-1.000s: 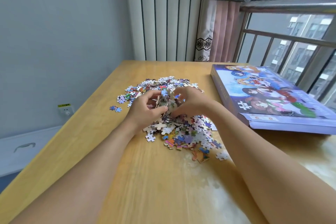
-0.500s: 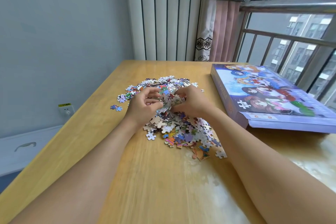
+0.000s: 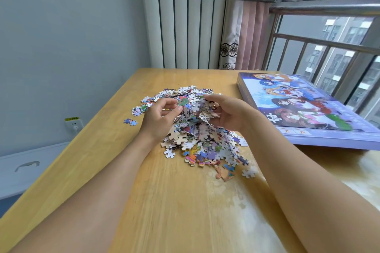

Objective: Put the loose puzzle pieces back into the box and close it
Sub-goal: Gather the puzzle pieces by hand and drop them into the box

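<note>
A wooden table is seen stretching from the near edge to the far wall, and on its right side one puzzle box is laid flat, lid down and apparently closed, well apart from the work. At the table's middle one large heap of loose puzzle pieces is spread, far too many to be counted. Two hands are buried in its far part. A clutch of pieces is cupped in the right hand, fingers curled around it and lifted off the heap. The left hand is held half closed beside it, thumb and fingers bent toward the same clump; whether anything is actually pinched there cannot be told. A small stray pair of pieces is left alone to the left of the heap, and a few more strays are scattered at the near right edge.

Trouble is easily pictured from here: the box has not been opened, so a full handful may have nowhere to go. Pieces could be shed from so loose a scoop on the way across, and the outliers may be missed.
</note>
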Available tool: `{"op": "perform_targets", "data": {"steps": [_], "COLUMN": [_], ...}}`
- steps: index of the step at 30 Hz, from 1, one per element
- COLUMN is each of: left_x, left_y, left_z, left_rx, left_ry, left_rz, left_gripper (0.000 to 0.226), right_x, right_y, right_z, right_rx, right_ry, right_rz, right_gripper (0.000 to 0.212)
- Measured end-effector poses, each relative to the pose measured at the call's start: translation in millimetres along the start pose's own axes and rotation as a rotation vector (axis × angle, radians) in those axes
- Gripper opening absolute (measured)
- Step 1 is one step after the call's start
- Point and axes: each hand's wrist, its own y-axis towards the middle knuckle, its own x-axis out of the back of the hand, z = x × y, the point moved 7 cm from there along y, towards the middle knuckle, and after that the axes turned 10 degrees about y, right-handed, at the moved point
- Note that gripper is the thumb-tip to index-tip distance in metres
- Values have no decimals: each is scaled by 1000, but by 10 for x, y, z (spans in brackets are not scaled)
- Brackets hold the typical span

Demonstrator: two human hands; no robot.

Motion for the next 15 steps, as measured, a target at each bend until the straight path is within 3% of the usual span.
{"op": "perform_targets", "data": {"steps": [7, 10, 15], "left_x": [-1, -5, -14], "left_y": [-9, -6, -8], "left_z": [-15, -13, 0], "left_rx": [-3, -2, -15], "left_ry": [-6, -13, -2], "left_rz": [3, 5, 20], "left_gripper": [30, 27, 29], "right_x": [-17, -6, -9], "right_y": [-9, 12, 2], "right_z": [-91, -95, -100], "right_rx": [-84, -72, -56], "right_ry": [277, 229, 235], "right_rz": [-2, 11, 0], "right_gripper": [14, 2, 10]}}
